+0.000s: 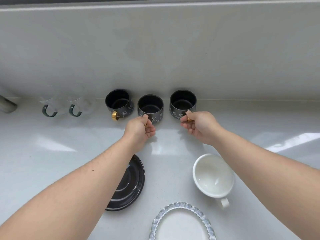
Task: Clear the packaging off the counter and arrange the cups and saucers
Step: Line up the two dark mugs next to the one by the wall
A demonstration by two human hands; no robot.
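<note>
Three black cups with white cat drawings and gold handles stand in a row against the back wall. My left hand (141, 128) pinches the gold handle of the middle black cup (150, 106). My right hand (199, 126) pinches the handle of the right black cup (183, 102). The left black cup (118, 103) stands free, its handle facing me. Both held cups rest on the white counter (52, 161). A black saucer (129, 184) lies under my left forearm, partly hidden. A white cup (213, 175) sits near my right forearm. A white plate with a blue scalloped rim (181, 222) lies at the front.
Two clear glass mugs with dark green handles (50, 104) (78, 103) stand left of the black cups. A grey metal fitting (7, 105) pokes in at the far left edge. The wall rises right behind the row of cups.
</note>
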